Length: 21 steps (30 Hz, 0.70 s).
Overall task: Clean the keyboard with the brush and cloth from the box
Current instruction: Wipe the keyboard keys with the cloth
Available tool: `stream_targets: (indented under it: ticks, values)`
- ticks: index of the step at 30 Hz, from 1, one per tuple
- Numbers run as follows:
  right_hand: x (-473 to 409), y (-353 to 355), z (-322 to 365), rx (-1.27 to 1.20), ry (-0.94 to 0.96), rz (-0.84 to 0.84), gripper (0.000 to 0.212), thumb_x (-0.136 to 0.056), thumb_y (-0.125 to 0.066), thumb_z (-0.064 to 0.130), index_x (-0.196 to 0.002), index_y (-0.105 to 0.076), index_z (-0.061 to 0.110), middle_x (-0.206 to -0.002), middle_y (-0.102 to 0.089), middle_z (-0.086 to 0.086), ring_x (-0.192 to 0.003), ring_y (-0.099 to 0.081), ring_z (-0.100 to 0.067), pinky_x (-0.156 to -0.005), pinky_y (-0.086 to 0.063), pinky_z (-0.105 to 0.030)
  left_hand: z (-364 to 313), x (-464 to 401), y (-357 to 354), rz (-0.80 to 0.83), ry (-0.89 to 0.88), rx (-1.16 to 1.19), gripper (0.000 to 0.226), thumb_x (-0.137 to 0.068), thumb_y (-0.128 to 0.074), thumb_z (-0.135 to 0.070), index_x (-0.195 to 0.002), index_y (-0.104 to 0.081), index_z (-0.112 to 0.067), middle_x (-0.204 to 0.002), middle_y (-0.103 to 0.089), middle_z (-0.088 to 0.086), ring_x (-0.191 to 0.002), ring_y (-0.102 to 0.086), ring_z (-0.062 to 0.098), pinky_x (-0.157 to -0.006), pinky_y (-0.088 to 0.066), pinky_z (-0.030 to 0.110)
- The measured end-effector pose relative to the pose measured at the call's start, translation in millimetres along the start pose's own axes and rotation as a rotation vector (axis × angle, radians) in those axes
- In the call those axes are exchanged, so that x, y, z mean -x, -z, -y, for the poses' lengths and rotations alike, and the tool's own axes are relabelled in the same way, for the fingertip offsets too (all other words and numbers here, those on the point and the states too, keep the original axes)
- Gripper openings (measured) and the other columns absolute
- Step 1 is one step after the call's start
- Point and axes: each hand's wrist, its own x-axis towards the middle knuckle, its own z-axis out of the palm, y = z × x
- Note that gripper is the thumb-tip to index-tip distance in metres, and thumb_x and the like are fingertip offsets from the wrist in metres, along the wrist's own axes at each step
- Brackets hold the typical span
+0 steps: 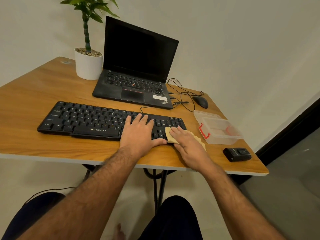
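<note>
While the black keyboard (110, 121) lies along the tabletop (43, 94) front, the right hand (188, 144) presses a tan cloth (170, 135) flat, fingers straight, on its right end. Just left, the left hand (140, 134) rests open on the keys, thumb touching the cloth. Right of both grips: clear box (220, 130), red latches. Beyond: laptop (136, 66), mouse (200, 101), plant pot (88, 66).

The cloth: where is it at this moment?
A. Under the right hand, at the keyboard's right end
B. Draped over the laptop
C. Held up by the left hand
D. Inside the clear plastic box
A: the tan cloth lies under the right hand, pressed on the right end of the black Zebronics keyboard.
</note>
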Motion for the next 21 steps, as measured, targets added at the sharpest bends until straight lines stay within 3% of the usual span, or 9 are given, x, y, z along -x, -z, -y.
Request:
stream_targets:
  ticks: [7, 21]
  values:
    - [14, -5, -4, 0.022, 0.056, -0.001, 0.05, -0.106, -0.039, 0.026, -0.154, -0.027, 0.025, -0.161, -0.018, 0.013, -0.149, -0.004, -0.002, -0.12, 0.002, -0.023, 0, 0, 0, -0.001, 0.009, 0.004, 0.099, -0.079, -0.031, -0.09, -0.156, -0.028, -0.027, -0.165, -0.021, 0.002, -0.153, -0.012, 0.022, -0.124, -0.007, 0.052]
    - [34, -11, 7, -0.022, 0.009, -0.006, 0.051, -0.106, -0.04, 0.023, -0.154, -0.023, 0.028, -0.154, -0.007, 0.024, -0.146, 0.002, 0.004, -0.121, 0.001, -0.021, -1, 0, 0, -0.002, 0.009, -0.003, 0.1, -0.078, -0.029, -0.091, -0.156, -0.028, -0.027, -0.165, -0.022, 0.002, -0.153, -0.012, 0.022, -0.124, -0.007, 0.052]
